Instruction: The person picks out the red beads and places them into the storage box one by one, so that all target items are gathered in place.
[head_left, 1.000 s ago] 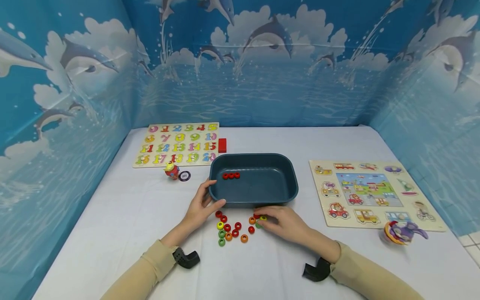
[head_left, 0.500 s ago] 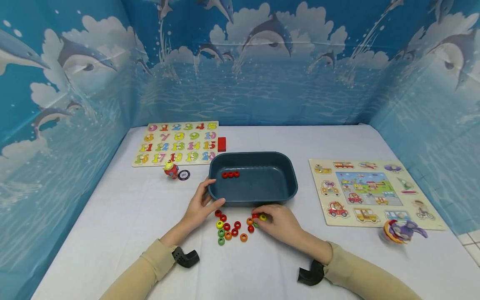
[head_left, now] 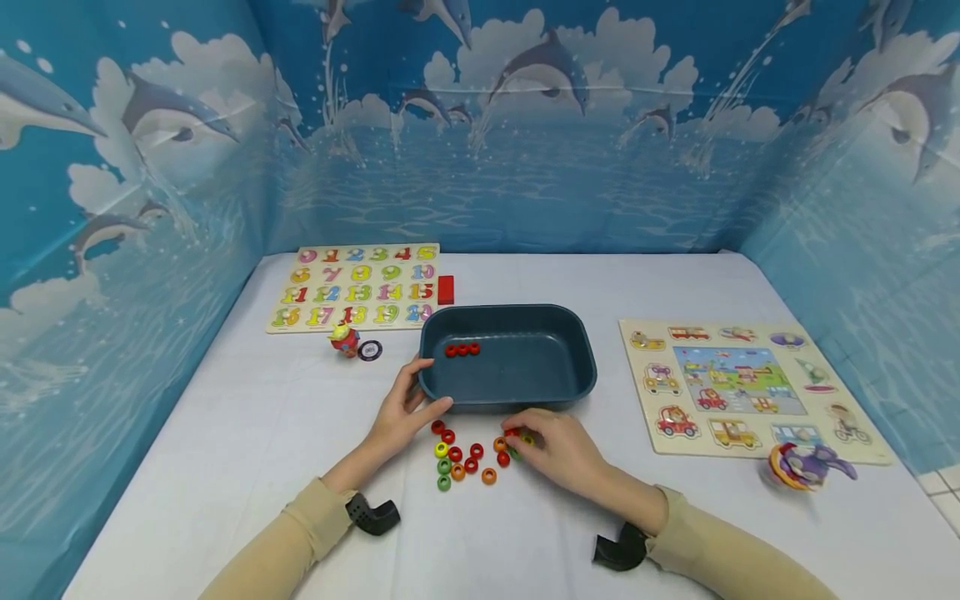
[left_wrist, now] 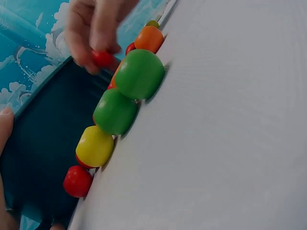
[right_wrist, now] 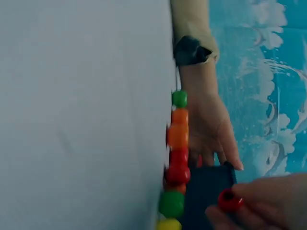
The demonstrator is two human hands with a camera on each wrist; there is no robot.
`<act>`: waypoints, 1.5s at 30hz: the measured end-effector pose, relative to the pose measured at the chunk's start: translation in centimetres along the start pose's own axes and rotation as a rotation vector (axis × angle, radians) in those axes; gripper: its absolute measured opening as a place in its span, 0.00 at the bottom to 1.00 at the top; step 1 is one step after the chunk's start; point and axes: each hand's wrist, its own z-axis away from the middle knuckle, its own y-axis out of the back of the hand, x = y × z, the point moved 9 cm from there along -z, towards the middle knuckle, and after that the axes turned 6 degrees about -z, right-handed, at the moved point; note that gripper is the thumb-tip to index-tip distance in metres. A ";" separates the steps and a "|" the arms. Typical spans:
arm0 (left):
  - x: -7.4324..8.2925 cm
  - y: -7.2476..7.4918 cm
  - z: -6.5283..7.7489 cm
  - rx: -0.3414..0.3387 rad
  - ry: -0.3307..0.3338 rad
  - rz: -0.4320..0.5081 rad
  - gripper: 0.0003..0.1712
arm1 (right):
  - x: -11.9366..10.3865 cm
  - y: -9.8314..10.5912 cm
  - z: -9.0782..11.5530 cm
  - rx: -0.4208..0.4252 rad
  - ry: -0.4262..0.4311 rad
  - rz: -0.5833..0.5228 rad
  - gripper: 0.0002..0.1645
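Note:
My left hand [head_left: 399, 418] holds the front left corner of a dark blue plastic tray [head_left: 525, 367], thumb at the front rim and fingers along the left side. Three red beads [head_left: 462, 350] lie in a row inside the tray. In front of it, my right hand [head_left: 561, 446] pinches a red bead [right_wrist: 230, 200] between thumb and fingers; the left wrist view has that bead raised above the others. Loose beads in red, orange, green and yellow lie between the hands, among them a yellow bead [left_wrist: 95, 146] and a green bead [left_wrist: 140, 74]. The right fingers partly cover a few beads.
A number puzzle board [head_left: 356, 287] lies at the back left, with a red block [head_left: 446, 290] beside it. A small figurine [head_left: 344, 341] and a round chip [head_left: 370, 350] are left of the tray. Rightward are a vehicle puzzle board [head_left: 738, 392] and a purple toy [head_left: 810, 467].
My right hand has shifted slightly left, its fingertips drawing in around the red bead. The left hand and the tray stay in place.

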 end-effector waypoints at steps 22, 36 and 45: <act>-0.3 -0.1 -0.2 -0.024 -0.005 0.011 0.33 | 4.2 2.5 -15.4 -0.426 -0.063 -0.229 0.18; -2.8 0.0 -0.7 -0.013 -0.025 0.018 0.35 | 8.3 -1.7 -14.8 -0.510 -0.105 0.038 0.15; -2.6 0.1 -0.8 -0.010 -0.010 0.009 0.35 | 8.1 -1.8 -15.3 -0.509 -0.101 0.092 0.17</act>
